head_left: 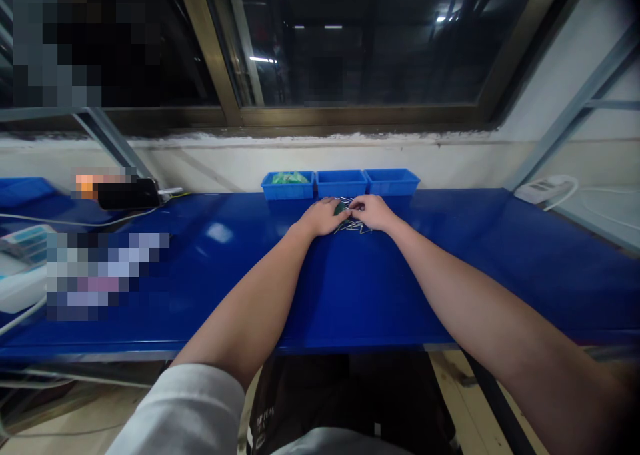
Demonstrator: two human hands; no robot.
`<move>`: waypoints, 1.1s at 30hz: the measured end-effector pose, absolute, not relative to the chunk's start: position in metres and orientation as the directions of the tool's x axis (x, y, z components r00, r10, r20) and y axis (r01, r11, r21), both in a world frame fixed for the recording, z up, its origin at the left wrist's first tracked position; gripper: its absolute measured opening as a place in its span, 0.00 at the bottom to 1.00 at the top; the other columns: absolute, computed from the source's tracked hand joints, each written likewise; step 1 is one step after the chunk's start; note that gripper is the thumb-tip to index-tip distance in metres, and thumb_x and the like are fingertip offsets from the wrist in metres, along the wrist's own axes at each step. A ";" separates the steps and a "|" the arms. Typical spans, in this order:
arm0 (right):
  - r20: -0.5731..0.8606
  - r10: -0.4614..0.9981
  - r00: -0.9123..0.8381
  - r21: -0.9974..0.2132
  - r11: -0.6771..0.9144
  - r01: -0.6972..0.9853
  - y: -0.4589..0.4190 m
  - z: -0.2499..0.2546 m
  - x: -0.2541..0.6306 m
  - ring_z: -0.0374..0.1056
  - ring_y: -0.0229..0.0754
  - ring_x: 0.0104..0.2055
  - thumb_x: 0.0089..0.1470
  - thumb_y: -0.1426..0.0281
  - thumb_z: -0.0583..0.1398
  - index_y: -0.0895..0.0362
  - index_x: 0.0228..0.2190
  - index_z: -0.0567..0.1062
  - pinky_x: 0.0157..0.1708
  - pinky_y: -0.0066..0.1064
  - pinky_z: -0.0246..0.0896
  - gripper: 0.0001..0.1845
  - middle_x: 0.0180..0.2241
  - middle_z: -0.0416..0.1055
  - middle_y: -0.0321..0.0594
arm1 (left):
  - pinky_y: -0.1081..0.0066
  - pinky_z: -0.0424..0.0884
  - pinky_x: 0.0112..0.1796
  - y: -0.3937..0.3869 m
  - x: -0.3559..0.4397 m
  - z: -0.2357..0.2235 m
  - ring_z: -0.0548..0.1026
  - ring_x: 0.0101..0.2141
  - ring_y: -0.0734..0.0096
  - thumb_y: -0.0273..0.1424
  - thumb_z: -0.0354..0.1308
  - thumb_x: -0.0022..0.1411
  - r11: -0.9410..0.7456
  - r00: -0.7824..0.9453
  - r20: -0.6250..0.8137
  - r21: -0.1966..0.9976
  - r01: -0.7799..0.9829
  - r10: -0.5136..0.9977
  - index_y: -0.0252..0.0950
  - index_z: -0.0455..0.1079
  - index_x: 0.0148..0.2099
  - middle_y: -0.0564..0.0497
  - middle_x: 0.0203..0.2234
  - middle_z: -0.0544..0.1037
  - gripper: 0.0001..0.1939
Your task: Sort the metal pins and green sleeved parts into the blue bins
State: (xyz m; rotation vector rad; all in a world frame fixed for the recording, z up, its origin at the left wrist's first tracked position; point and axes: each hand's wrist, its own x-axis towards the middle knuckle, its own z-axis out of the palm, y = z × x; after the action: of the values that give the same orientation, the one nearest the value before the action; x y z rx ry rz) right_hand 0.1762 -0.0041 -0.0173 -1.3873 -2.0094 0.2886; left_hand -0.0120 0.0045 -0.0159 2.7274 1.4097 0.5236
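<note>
By the bench's (pixel 345 295) back edge, left hand (pixel 325 217) holds a green piece (pixel 340 208), likely steadying it near metal pins (pixel 356 226) (right hand's (pixel 373 213) grip? can't tell).

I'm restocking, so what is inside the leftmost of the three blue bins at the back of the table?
The leftmost blue bin holds crumpled green material, perhaps bagging. Anything underneath is hidden by it and the bin's front wall.

Blue table (pixel 350 295), glossy; pale wall (pixel 210 165) behind. Window (pixel 360 48), brown-framed, dark panes reflecting lights. Slanted grey metal struts (pixel 575 108) at both sides. Floor (pixel 475 395), light-coloured, below.
</note>
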 end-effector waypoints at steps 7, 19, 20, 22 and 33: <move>0.451 0.873 -0.184 -0.537 0.430 0.725 -0.007 -0.017 0.174 0.73 0.41 0.33 0.50 0.75 0.65 0.56 0.30 0.82 0.38 0.32 0.66 0.05 0.30 0.80 0.39 | 0.59 0.65 0.57 0.003 -0.011 -0.015 0.69 0.59 0.52 0.51 0.42 0.71 -0.594 0.539 0.277 0.173 0.786 0.795 0.30 0.66 0.63 0.34 0.59 0.71 0.34; 0.506 0.854 -0.121 -0.587 0.444 0.677 -0.009 -0.016 0.172 0.74 0.43 0.33 0.51 0.76 0.63 0.55 0.31 0.82 0.40 0.36 0.68 0.07 0.29 0.79 0.39 | 0.60 0.68 0.55 -0.001 -0.011 -0.011 0.73 0.54 0.54 0.44 0.47 0.71 -0.608 0.519 0.380 0.163 0.777 0.766 0.32 0.69 0.59 0.38 0.55 0.75 0.25; 0.523 0.846 -0.106 -0.586 0.447 0.676 -0.010 -0.015 0.172 0.74 0.43 0.34 0.52 0.76 0.62 0.55 0.32 0.82 0.41 0.36 0.68 0.08 0.29 0.79 0.39 | 0.60 0.68 0.55 -0.001 -0.011 -0.010 0.73 0.55 0.56 0.42 0.48 0.71 -0.622 0.523 0.404 0.162 0.766 0.750 0.32 0.69 0.58 0.39 0.54 0.75 0.23; 0.550 0.832 -0.079 -0.588 0.452 0.670 -0.011 -0.012 0.171 0.74 0.43 0.35 0.53 0.75 0.62 0.54 0.32 0.82 0.42 0.37 0.68 0.08 0.30 0.80 0.39 | 0.61 0.68 0.55 -0.002 -0.010 -0.008 0.73 0.55 0.58 0.37 0.49 0.71 -0.658 0.540 0.450 0.156 0.736 0.711 0.34 0.70 0.57 0.41 0.54 0.76 0.19; 0.585 0.811 0.014 -0.684 0.484 0.545 -0.016 -0.007 0.163 0.74 0.43 0.34 0.53 0.67 0.63 0.55 0.31 0.80 0.41 0.36 0.69 0.06 0.32 0.80 0.40 | 0.61 0.71 0.48 -0.002 -0.011 -0.001 0.77 0.44 0.60 0.28 0.48 0.71 -0.677 0.540 0.533 0.088 0.731 0.652 0.33 0.76 0.43 0.43 0.41 0.80 0.13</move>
State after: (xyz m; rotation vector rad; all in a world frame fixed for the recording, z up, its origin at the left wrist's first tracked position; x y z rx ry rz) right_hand 0.1628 -0.0155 -0.0070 -1.1798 -1.6582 0.3100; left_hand -0.0107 -0.0022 -0.0010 2.8816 1.3024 0.8961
